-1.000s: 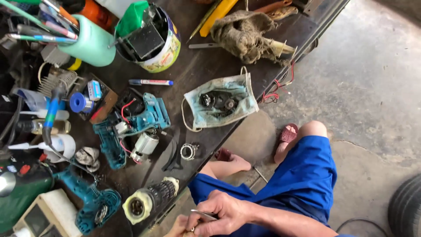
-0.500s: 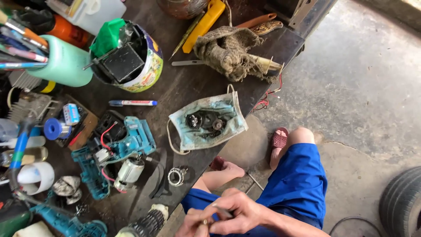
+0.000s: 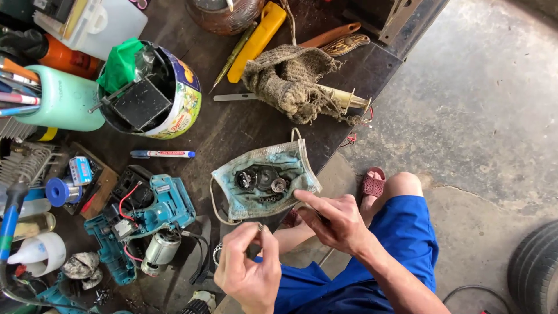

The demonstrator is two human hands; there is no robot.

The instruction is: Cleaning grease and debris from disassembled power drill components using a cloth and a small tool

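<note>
Grimy pale-blue cloth face mask [image 3: 264, 183]; teal plastic drill housing [image 3: 148, 218] with red wires; mint-green plastic cup [image 3: 64, 107]; yellow plastic utility knife [image 3: 256, 42]; brown knitted rag [image 3: 290, 81]; blue fabric shorts [image 3: 372, 261].

Left hand [image 3: 249, 273] pinching, right hand [image 3: 334, 221] pointing

Soft even daylight, shadows faint; no glare; focus sharp centre, edges perhaps slightly stretched by wide lens.

Repair workshop: cluttered workbench [image 3: 232, 139], dismantled drill [image 3: 139, 224]
</note>
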